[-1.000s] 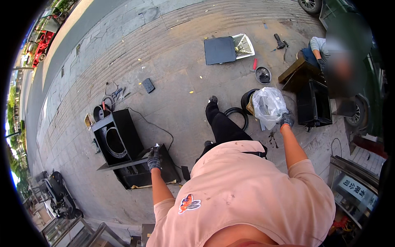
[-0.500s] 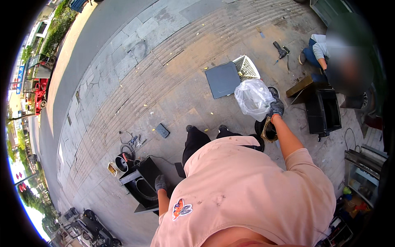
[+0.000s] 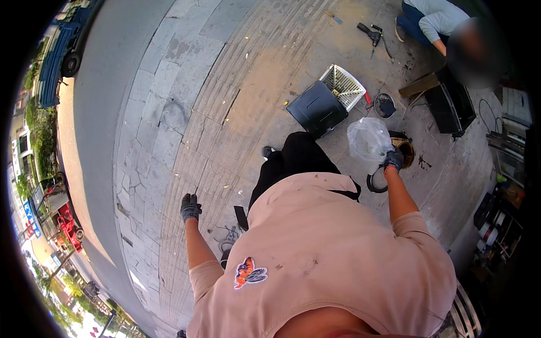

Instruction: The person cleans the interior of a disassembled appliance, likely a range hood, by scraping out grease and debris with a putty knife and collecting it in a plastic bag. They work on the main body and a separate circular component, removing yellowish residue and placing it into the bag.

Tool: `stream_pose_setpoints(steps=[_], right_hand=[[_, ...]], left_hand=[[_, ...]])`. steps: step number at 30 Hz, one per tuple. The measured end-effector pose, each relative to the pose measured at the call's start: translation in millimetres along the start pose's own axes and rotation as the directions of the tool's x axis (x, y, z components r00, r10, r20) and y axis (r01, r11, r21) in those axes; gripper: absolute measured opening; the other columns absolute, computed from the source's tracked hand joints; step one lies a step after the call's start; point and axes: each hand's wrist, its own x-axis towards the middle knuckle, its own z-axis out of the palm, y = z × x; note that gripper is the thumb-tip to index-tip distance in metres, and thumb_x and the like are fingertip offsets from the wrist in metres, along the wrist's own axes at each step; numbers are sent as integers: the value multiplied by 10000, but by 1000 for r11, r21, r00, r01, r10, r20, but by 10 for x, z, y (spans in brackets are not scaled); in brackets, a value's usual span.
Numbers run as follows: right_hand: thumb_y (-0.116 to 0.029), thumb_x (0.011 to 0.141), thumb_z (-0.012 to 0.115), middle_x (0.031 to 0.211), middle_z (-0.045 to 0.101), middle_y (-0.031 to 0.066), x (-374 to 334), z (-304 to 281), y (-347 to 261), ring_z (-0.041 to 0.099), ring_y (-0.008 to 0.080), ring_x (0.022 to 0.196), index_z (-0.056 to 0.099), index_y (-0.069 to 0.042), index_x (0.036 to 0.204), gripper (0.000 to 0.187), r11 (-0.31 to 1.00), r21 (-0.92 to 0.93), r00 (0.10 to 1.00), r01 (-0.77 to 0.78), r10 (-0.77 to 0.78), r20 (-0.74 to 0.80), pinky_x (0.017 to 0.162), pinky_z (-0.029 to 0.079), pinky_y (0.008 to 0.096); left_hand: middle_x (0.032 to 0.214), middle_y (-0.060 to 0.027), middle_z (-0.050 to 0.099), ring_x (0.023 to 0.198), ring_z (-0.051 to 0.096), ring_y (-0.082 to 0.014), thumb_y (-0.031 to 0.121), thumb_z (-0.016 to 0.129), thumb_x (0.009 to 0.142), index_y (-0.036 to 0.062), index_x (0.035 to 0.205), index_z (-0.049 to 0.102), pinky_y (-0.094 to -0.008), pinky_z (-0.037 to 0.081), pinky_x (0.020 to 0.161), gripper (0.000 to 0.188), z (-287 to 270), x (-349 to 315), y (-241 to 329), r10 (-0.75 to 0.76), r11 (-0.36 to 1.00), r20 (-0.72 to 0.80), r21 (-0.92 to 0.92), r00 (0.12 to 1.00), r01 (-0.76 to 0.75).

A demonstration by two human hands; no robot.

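My right hand [image 3: 393,160], in a dark grey glove, is closed on the edge of a clear plastic bag [image 3: 367,137]. The bag hangs puffed out above the pavement. Just beyond that hand sits a round brownish metal housing [image 3: 407,150], partly covered by the glove, with a dark ring [image 3: 376,182] on the near side. My left hand [image 3: 191,208], gloved as well, is held out over the paving at the left with its fingers extended and nothing in it. Some tangled wire [image 3: 227,235] lies near my left forearm, partly hidden by my shirt.
A dark panel [image 3: 317,110] leans against a cream slatted basket [image 3: 344,84]. Beyond them are a round pan [image 3: 385,105], a power drill [image 3: 369,35] and a scraper [image 3: 333,17]. A person [image 3: 445,22] crouches by a black open box [image 3: 451,104] at the far right.
My body has turned and shifted toward the right. My left hand has come away from the black box on the ground and now hangs over bare paving. My right hand still holds the plastic bag.
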Motion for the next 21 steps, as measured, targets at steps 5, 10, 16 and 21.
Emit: stream_pose_setpoints(steps=[5,10,16,21], right_hand=[[-206,866,499,1067,710,144,-336,207,-143,666,334,1002,715,-110,1098,331,977,27,968,-211,213,-132,874,508,407],[-158,826,521,1092,700,149,-235,346,-1331,658,346,1021,720,-142,1115,351,903,179,904,-390,413,-114,893,510,390],[-84,808,494,1075,703,184,-350,542,-1931,683,317,990,706,-104,1145,398,689,465,704,-556,688,-178,886,521,390],[-71,833,485,1030,734,139,-762,1025,-2535,703,253,909,690,-35,1159,387,452,678,516,-580,848,-124,833,543,347]], left_hand=[[1097,-104,648,547,556,-145,251,659,934,133,1421,441,-294,419,401,546,659,939,3188,335,939,81,48,939,-340],[1081,-106,649,470,497,-130,255,747,871,148,1485,352,-294,412,390,738,1926,1024,4958,425,757,347,370,836,-539],[1136,-108,651,558,571,-146,344,809,802,123,1462,421,-323,499,525,798,3345,1192,6272,391,515,609,477,690,-712],[1020,-58,680,739,626,-139,232,795,823,118,1371,545,-316,529,697,613,4612,2473,6937,467,-259,884,170,31,-951]])
